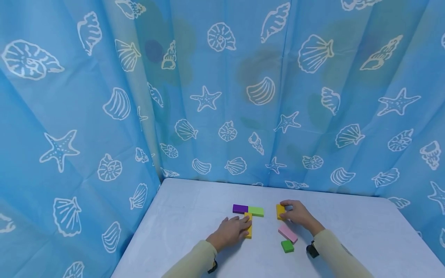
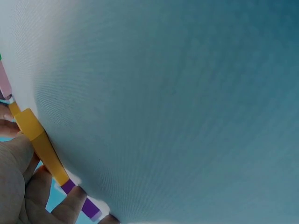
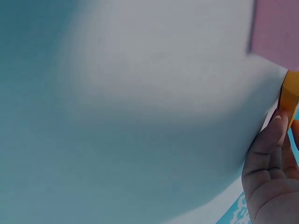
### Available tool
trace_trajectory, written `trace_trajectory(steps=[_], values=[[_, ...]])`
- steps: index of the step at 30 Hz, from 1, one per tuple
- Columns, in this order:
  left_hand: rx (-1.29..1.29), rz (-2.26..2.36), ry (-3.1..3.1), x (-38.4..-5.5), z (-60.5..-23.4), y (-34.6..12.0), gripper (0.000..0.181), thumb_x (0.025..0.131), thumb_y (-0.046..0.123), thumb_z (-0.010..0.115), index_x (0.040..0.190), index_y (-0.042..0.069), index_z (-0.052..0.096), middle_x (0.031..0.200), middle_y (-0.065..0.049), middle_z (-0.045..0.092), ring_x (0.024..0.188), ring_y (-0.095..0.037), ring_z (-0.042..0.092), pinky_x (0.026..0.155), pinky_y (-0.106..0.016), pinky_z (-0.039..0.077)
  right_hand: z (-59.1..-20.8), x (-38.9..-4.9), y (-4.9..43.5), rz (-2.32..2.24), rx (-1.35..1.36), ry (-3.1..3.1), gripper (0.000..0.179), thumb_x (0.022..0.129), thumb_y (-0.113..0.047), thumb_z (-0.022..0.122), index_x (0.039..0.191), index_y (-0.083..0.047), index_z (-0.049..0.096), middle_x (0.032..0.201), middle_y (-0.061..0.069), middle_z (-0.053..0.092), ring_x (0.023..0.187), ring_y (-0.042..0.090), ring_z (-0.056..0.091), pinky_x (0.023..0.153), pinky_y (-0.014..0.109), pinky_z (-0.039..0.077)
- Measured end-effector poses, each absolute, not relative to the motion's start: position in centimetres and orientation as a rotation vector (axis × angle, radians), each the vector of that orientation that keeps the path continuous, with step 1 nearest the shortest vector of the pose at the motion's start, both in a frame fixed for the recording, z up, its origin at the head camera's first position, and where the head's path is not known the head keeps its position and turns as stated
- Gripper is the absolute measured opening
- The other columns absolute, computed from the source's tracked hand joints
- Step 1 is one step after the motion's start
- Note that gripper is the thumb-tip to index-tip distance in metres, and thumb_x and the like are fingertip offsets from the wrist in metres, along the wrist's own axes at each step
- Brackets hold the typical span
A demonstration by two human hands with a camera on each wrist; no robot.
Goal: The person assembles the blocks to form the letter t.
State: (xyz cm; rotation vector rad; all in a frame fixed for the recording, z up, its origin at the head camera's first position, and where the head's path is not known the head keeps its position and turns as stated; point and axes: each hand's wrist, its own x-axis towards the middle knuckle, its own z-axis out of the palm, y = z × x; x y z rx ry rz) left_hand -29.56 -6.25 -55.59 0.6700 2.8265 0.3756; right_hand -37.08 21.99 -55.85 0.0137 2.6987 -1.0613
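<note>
In the head view, my left hand [image 1: 231,231] rests on a long yellow block [image 1: 248,233], its fingertips lying across the top. That block's far end meets a purple block [image 1: 240,209] and a light green block [image 1: 256,211], which lie end to end. In the left wrist view the yellow block [image 2: 44,148] runs beside the thumb and fingers. My right hand [image 1: 298,214] pinches a second yellow block [image 1: 280,211] between thumb and fingers. The right wrist view shows the thumb against this yellow block [image 3: 290,91], which is partly cut off.
Just nearer than the right hand's block lies a pink block [image 1: 287,233], with a green block [image 1: 287,246] close to its near end. All rest on a white-covered table [image 1: 180,216]. Behind and to the left hangs a blue shell-print curtain [image 1: 215,146].
</note>
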Motion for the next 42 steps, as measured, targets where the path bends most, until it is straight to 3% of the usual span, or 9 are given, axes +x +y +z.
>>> trace_trajectory(steps=[23,42], values=[[0.656,0.365,2.829,-29.5,-55.3,-6.1,0.046,0.1,0.04,0.055,0.145,0.034,0.049,0.154,0.016,0.042,0.139,-0.025,0.047,0.111,-0.06,0.038,-55.3,-38.0,19.9,-1.098,0.038,2.705,0.051,0.086,-0.013,0.074,0.134,-0.002,0.058,0.134,0.022,0.057,0.1,0.028,0.058,0.088,0.041,0.057],[0.657,0.359,2.839,-29.3,-55.2,-6.1,0.046,0.1,0.041,0.055,0.145,0.034,0.049,0.153,0.017,0.043,0.14,-0.024,0.047,0.111,-0.059,0.038,-54.9,-39.3,18.6,-1.072,0.087,2.703,0.052,0.086,-0.012,0.075,0.134,0.0,0.058,0.134,0.023,0.057,0.099,0.028,0.058,0.093,0.044,0.055]])
